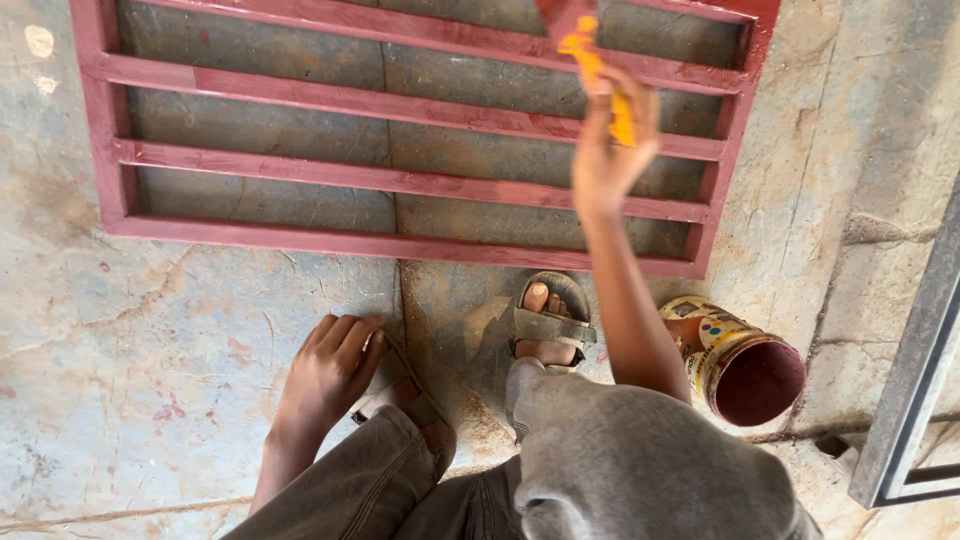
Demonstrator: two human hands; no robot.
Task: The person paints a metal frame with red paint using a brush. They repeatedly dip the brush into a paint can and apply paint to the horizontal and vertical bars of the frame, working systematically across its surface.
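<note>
Floor (pixel 180 380): bare concrete, cracked and stained, with a few reddish paint flecks; sawdust-coloured grit near the feet.
View: head camera only, looking straight down past the knees.
Frame (pixel 400 180): metal grille with horizontal bars, lying flat on the floor, coated dark red; floor shows through the gaps between the bars.
Right hand (pixel 608 150): arm stretched out over the grille, fingers closed around a yellow brush handle.
Brush (pixel 590 60): yellow handle runs up out of the fist; its head sits at the top edge of the picture over the upper bars, red with paint, partly cut off by the picture edge.
Left hand (pixel 330 370): palm down, fingers loosely curled, resting on the floor just beside the left foot; holds nothing.
Paint can (pixel 740 365): tipped on its side on the floor, just right of the right forearm, mouth facing the camera, inside coated dark red; outside has a printed, multicoloured label.
Feet: both in grey strapped sandals (pixel 550 325), right one just below the lower bar of the frame, left one partly hidden by the trouser leg.
Clothing: brown-grey trousers (pixel 620 470), knees bent in a squat.
Right edge: a second grey metal frame section (pixel 920 380) lying on the floor, unpainted, well apart from the red one.
</note>
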